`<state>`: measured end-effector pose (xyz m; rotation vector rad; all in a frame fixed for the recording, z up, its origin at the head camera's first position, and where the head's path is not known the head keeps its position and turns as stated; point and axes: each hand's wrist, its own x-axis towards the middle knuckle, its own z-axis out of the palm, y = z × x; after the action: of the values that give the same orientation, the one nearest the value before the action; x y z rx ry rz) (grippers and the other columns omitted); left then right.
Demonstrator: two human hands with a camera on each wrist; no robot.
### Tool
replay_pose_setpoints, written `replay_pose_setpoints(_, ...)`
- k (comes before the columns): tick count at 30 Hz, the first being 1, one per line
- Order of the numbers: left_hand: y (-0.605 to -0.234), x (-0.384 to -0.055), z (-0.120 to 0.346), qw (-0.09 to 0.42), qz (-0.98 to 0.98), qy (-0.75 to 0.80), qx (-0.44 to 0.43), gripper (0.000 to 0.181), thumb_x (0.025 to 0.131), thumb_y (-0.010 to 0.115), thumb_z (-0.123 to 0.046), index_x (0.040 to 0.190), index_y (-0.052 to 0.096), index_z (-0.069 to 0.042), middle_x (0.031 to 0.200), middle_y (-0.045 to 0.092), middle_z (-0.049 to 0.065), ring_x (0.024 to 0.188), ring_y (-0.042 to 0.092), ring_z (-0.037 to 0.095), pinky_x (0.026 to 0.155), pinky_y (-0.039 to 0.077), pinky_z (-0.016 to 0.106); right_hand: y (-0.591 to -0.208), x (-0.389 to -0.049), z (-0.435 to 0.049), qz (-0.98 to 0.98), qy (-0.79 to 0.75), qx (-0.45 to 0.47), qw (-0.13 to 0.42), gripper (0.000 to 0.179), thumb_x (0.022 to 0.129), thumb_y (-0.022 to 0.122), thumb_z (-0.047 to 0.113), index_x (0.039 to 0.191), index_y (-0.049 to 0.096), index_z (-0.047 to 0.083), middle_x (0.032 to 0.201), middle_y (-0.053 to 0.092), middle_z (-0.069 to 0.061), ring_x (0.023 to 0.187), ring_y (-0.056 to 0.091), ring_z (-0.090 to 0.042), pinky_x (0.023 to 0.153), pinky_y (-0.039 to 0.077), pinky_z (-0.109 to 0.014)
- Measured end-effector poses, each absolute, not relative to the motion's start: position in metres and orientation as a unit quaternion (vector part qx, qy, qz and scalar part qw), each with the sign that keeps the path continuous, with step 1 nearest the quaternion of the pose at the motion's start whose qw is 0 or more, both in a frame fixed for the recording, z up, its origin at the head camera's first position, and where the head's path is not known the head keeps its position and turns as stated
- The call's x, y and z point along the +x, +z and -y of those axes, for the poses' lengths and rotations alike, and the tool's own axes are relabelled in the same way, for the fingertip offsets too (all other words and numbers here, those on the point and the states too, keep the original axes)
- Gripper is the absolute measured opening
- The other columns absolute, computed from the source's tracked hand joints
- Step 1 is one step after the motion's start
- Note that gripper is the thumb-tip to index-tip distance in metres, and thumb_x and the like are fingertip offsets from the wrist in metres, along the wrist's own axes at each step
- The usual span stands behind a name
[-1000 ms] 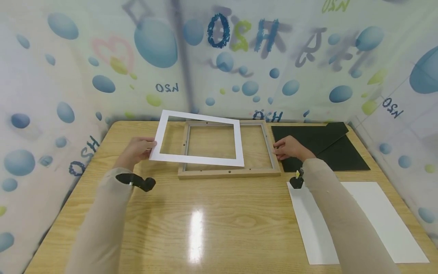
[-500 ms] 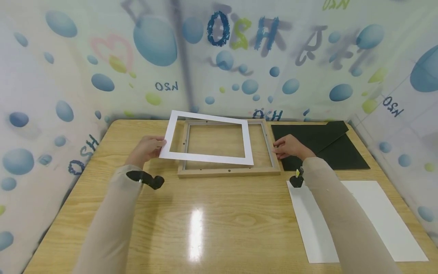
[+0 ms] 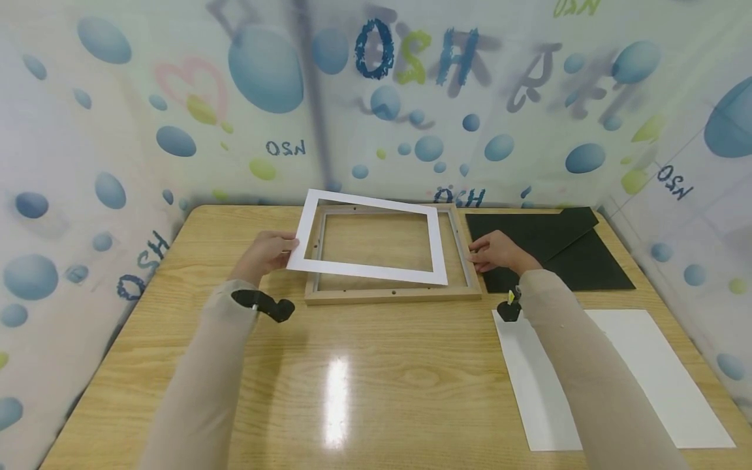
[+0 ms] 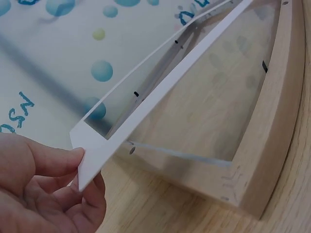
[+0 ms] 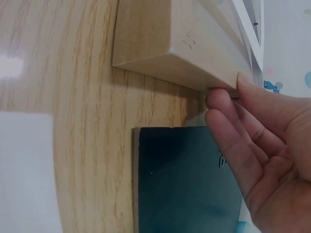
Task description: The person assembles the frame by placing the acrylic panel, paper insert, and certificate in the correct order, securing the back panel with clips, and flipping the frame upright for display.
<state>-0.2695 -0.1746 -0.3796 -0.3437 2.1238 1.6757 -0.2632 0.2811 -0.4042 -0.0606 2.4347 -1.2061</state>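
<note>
My left hand (image 3: 266, 254) pinches a white picture mat (image 3: 367, 271) at its left end, thumb on top and fingers beneath. The mat slants over a wooden picture frame (image 3: 393, 297), raised at the held end, with its right part over the frame's opening. In the left wrist view, a clear pane (image 4: 209, 102) with reflections fills the frame. My right hand (image 3: 499, 252) holds the frame's right side; the right wrist view has the thumb (image 5: 250, 85) on the upper edge and fingers against the outer side.
Right of the frame lies a black board (image 3: 587, 261) with a slanted flap. Nearer me, partly under my right forearm, is a white sheet (image 3: 652, 372). A patterned curtain (image 3: 382, 130) hangs behind the wooden table (image 3: 411, 378).
My left hand has carried the mat to the right, further over the frame. My right hand and the frame have stayed in place.
</note>
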Motion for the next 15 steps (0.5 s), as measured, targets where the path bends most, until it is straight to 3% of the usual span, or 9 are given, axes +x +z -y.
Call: replay_pose_setpoints(15, -0.386, -0.273, 0.152, 0.21, -0.741, 0.626, -0.125, 0.044, 0.094, 0.048, -0.004, 0.135, 0.037, 0.006, 0.102, 0.046, 0.011, 0.076, 0.051, 0.013, 0.063, 0.047, 0.022, -0.404, -0.264, -0.281, -0.874, -0.438, -0.017, 0.212, 0.044, 0.088, 0.061, 0.006, 0.122, 0.046, -0.017, 0.076, 0.064, -0.008, 0.064, 0.062, -0.014, 0.066, 0.054, -0.033)
